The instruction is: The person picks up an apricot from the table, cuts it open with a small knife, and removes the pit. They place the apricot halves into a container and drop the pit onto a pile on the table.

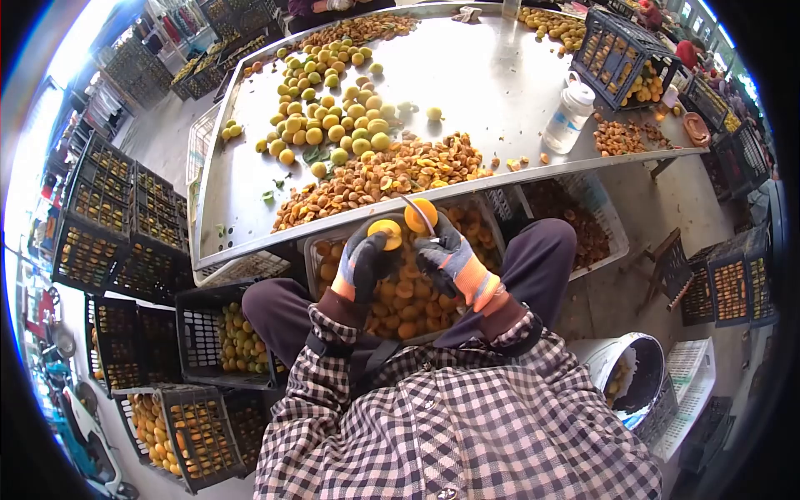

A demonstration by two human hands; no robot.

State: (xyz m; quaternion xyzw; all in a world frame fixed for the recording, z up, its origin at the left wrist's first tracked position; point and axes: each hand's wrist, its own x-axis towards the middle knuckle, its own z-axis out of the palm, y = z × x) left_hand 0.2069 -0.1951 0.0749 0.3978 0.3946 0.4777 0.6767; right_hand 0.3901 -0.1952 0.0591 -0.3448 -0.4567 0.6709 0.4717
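Note:
My left hand (364,262), in a grey-and-orange glove with dark fingers, is closed on an apricot half (385,233) with its cut face showing. My right hand (454,258), gloved alike, is closed round a small knife (430,227) with a thin curved blade. Another orange apricot piece (421,214) sits against that blade at the fingertips. Both hands are close together above a crate full of apricot halves (408,308) between my knees. Just beyond them, a heap of brown apricot pits (400,171) lies along the edge of the metal table (492,108).
Whole apricots (333,125) spread behind the pits. A water bottle (570,117) and a tipped crate of apricots (621,62) stand at the table's right. Stacked crates (121,217) line my left; a white bucket (629,375) is at my right.

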